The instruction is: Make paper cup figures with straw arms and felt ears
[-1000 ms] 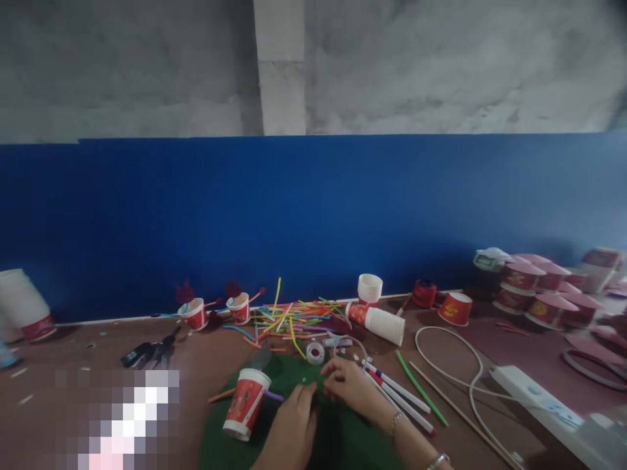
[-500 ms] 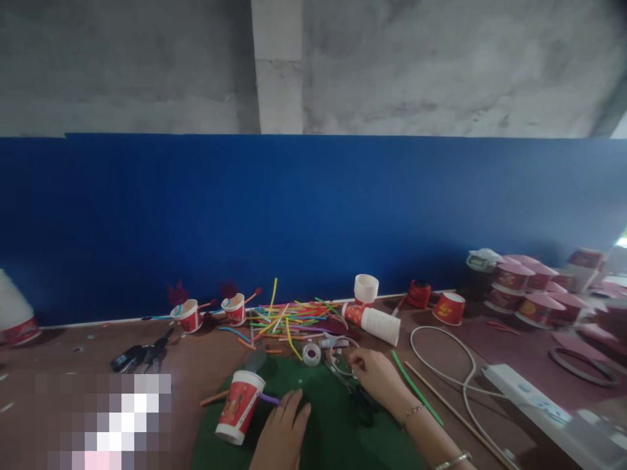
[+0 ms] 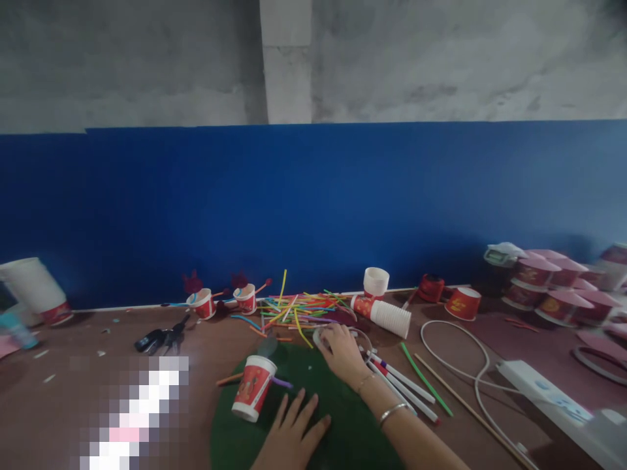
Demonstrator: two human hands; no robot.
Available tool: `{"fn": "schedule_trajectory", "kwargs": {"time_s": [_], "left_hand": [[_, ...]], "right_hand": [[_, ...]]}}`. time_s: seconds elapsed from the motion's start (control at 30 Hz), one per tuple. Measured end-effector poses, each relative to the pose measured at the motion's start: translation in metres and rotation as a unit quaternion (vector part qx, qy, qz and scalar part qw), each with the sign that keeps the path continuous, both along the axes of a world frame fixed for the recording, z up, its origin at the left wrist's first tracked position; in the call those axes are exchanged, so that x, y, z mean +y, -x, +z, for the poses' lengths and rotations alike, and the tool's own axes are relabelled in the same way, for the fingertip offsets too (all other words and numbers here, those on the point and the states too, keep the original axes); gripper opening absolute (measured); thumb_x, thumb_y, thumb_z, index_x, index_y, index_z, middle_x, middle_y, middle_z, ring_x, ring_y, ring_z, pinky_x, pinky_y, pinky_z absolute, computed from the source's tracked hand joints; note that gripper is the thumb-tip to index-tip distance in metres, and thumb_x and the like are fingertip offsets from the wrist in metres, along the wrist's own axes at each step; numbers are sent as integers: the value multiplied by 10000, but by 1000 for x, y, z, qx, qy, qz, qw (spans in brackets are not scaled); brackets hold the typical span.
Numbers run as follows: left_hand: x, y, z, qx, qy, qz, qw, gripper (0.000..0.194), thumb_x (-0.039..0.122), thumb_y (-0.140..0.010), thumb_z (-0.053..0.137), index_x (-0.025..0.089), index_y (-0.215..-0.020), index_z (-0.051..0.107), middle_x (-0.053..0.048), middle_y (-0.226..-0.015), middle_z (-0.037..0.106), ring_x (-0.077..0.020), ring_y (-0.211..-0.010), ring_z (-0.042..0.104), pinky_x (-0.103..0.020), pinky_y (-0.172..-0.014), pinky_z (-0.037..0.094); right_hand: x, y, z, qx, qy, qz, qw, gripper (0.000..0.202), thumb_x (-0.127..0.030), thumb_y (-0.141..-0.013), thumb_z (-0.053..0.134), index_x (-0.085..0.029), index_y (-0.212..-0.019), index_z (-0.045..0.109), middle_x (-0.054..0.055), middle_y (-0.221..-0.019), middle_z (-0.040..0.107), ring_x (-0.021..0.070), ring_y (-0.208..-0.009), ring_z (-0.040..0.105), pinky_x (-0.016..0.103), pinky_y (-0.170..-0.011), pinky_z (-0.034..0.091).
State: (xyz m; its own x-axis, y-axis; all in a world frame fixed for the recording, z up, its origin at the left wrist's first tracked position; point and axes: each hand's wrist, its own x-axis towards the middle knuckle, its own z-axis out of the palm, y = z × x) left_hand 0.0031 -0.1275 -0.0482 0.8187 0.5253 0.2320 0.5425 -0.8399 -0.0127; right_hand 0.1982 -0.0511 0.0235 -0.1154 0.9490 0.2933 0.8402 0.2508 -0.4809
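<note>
A red-and-white paper cup point(image 3: 254, 388) stands tilted on the round green mat point(image 3: 337, 431), with a purple stick point(image 3: 283, 383) and an orange stick point(image 3: 230, 378) coming out at its sides. My left hand point(image 3: 296, 431) lies on the mat right of the cup, fingers spread, holding nothing. Farther forward, my right hand point(image 3: 337, 349) has its fingers on a small white roll of tape point(image 3: 319, 337), partly covered by them. Just beyond that hand is a larger clear ring point(image 3: 366, 341). White markers point(image 3: 406, 391) lie beside my right forearm.
Coloured sticks point(image 3: 298, 310) are heaped along the blue wall panel point(image 3: 313, 209). Two decorated cups point(image 3: 200, 303) stand left of them, a stack of cups point(image 3: 389, 318) lies to the right. A power strip point(image 3: 543, 391), white cable point(image 3: 482, 352) and keys point(image 3: 164, 338) are on the table.
My right hand has moved left onto the white tape roll, uncovering the markers. The scissors seen near it are now hidden. My left hand's fingers have spread wider, and the view has shifted.
</note>
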Motion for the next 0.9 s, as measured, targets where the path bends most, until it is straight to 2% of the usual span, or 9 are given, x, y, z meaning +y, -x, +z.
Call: {"fn": "schedule_trajectory", "kwargs": {"time_s": [0.1,0.27,0.4,0.47,0.57,0.6,0.67,0.77,0.9], "left_hand": [[1,5,7,-28,89,29,995,726,489,-834,513,259,-1439,183,-149,-1476,287,-365,-1333,288,-589,-994,354],[-8,11,0,-160,142,125,969,825,70,-825,428,232,-1448,-87,-118,-1522,171,-250,-1385,182,-459,-1077,335],[-11,12,-10,-168,146,137,965,892,66,-790,470,237,-1444,-112,-122,-1519,183,-272,-1379,197,-471,-1079,330],[-11,12,-15,-124,145,118,975,886,87,-778,504,233,-1454,-50,-129,-1512,203,-303,-1371,209,-507,-1071,321],[-13,11,-20,-67,142,88,984,837,134,-776,541,233,-1457,65,-122,-1504,225,-323,-1353,254,-523,-1060,328],[-14,11,-20,-60,138,84,985,825,149,-778,546,229,-1456,84,-120,-1501,232,-321,-1348,268,-518,-1056,337],[-15,11,-19,-61,124,76,987,805,165,-785,546,220,-1454,102,-122,-1494,249,-313,-1344,282,-508,-1048,354],[-16,11,-12,-72,110,61,989,761,191,-787,557,192,-1443,171,-148,-1477,286,-321,-1338,290,-515,-1034,366],[-12,9,3,-117,133,105,979,701,188,-778,570,172,-1411,269,-157,-1467,311,-307,-1332,312,-492,-1027,387]], "right_hand": [[-11,-10,8,31,13,26,999,178,-249,-850,458,-176,-877,619,65,-910,639,201,-846,564,309,-792,425],[-57,-12,8,38,44,141,988,92,-146,-696,570,-186,-779,581,20,-853,621,171,-828,554,261,-770,420],[-77,-2,-6,3,46,157,987,215,-116,-649,553,-193,-849,565,35,-903,603,191,-875,532,289,-792,409],[-72,-3,-10,1,35,123,992,266,-118,-644,539,-196,-897,567,50,-927,603,214,-898,533,327,-815,404],[-51,-14,-5,95,-8,-6,995,318,-147,-639,548,-191,-954,561,88,-984,599,258,-962,530,389,-860,394],[-42,-19,-1,169,-10,-31,985,326,-193,-644,576,-197,-970,552,87,-1002,599,260,-985,530,381,-862,404],[-27,-30,8,355,58,-69,931,321,-304,-685,584,-201,-984,527,58,-891,620,230,-852,585,347,-743,463],[-16,-39,16,420,108,-77,898,363,-388,-721,563,-180,-1013,506,17,-734,611,185,-643,595,294,-558,461],[-23,-35,16,442,123,-67,886,472,-334,-627,678,-165,-1043,533,14,-784,631,173,-694,601,266,-573,453]]}}
